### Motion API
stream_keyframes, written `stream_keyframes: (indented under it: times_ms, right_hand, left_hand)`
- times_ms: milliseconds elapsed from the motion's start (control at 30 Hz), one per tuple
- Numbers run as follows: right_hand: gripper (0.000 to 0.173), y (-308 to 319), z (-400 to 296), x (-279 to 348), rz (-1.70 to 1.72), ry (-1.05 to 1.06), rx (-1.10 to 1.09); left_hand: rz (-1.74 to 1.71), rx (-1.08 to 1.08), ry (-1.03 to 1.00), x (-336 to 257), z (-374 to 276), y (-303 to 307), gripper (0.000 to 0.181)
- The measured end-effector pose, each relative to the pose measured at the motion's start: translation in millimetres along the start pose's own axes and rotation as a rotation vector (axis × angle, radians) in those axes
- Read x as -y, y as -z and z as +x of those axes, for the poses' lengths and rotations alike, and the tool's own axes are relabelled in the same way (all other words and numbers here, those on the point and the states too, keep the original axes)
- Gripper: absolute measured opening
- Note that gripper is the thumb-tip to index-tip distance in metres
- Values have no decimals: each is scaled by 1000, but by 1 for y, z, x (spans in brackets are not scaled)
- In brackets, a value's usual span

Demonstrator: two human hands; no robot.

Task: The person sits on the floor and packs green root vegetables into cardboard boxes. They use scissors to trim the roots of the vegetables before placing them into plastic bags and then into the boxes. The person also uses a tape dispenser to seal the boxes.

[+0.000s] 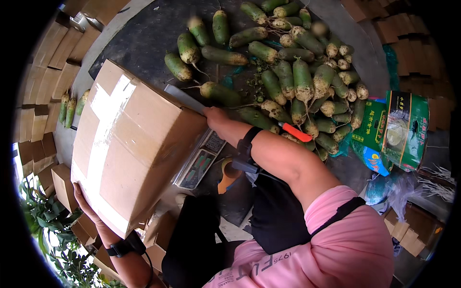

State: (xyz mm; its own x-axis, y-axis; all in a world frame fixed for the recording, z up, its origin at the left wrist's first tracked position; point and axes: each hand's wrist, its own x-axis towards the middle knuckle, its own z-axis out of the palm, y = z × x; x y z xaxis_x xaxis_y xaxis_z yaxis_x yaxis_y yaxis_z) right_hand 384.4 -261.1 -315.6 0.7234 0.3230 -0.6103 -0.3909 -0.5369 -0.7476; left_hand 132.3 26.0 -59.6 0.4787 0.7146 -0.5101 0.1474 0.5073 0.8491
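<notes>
A large cardboard box (pixel 137 144), sealed with white tape (pixel 111 126), is tilted between my hands. My left hand (pixel 86 205) presses against its near left side; some of its fingers are hidden by the box. My right hand (pixel 216 120) is at the box's far right edge, fingertips partly hidden, so its hold there is not fully visible. Beside the box's lower right lies a digital scale (pixel 196 167) with a keypad and display, its metal platform edge (pixel 185 99) showing behind the box. A tape dispenser (pixel 228 174) rests right of the scale.
Many green radishes (pixel 302 79) lie on a dark mat (pixel 144 39) ahead. An orange-handled knife (pixel 295 132) rests among them. Green printed bags (pixel 405 131) are at right. Stacked cardboard boxes (pixel 50 79) line the left, with a leafy plant (pixel 47 212) below them.
</notes>
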Motion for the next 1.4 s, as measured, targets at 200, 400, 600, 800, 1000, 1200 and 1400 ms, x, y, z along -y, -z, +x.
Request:
stream_keyframes:
  times_ms: [200, 400, 600, 800, 1000, 1200, 1400]
  right_hand:
    - [36, -7, -20, 23, 306, -312, 130]
    - [40, 34, -42, 20, 443, -287, 343]
    - [33, 103, -83, -2, 536, 122, 152]
    - [33, 206, -180, -74, 794, 316, -186]
    - [35, 272, -307, -188, 1123, 111, -522]
    - [38, 340, -440, -306, 1220, 29, -905]
    - [42, 383, -599, -423, 1204, -90, -1190]
  left_hand:
    - [24, 43, 14, -23, 27, 11, 65]
    - [99, -136, -102, -35, -15, -14, 62]
    - [522, -109, -697, -43, -69, -67, 61]
    - [280, 338, -435, -54, -160, -219, 69]
    - [300, 698, 155, 19, -269, -350, 76]
    - [556, 1227, 3, 144, -359, -423, 71]
    - [510, 1311, 429, 265, -458, -419, 69]
